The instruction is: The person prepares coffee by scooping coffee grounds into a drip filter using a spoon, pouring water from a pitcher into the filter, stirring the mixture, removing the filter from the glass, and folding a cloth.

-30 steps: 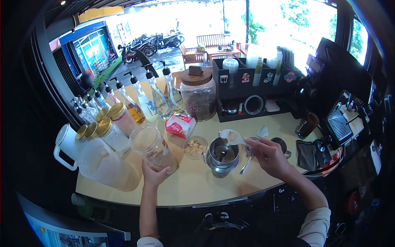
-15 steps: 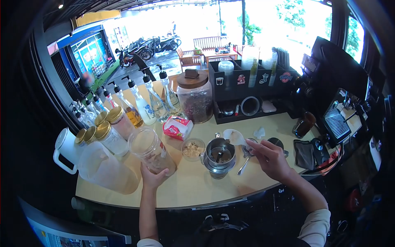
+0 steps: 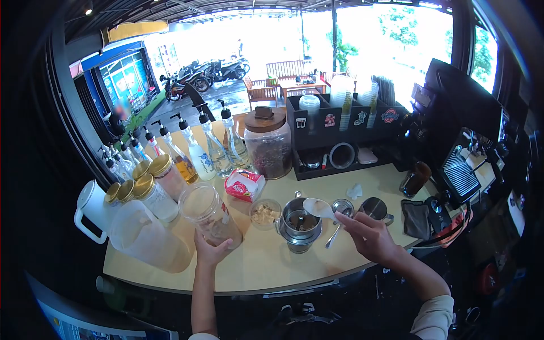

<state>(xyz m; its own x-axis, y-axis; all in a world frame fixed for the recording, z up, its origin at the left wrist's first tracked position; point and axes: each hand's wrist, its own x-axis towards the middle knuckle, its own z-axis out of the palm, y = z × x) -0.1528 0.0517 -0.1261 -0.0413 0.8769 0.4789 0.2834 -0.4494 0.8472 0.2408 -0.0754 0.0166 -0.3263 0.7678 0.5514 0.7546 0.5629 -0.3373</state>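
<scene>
My left hand is wrapped round the lower part of a clear plastic jar, which leans slightly and has pale brown contents low inside. Pinched in my right hand is a white spoon, its bowl at the right rim of a metal drip coffee filter. Dark liquid or grounds show inside the filter, which sits on top of a glass. Left of it stands a small clear tub with light brown crumbly pieces. A metal spoon lies on the counter between filter and right hand.
A pink-and-white packet and a large wood-lidded jar stand behind. Pump bottles, gold-lidded jars and a plastic pitcher line the left. A black cup organizer is at the back; a dark mug sits right.
My right hand has brought the white spoon slightly nearer and left, with its bowl now more clearly visible at the filter's rim. My left hand keeps its hold on the jar. The view has tilted slightly.
</scene>
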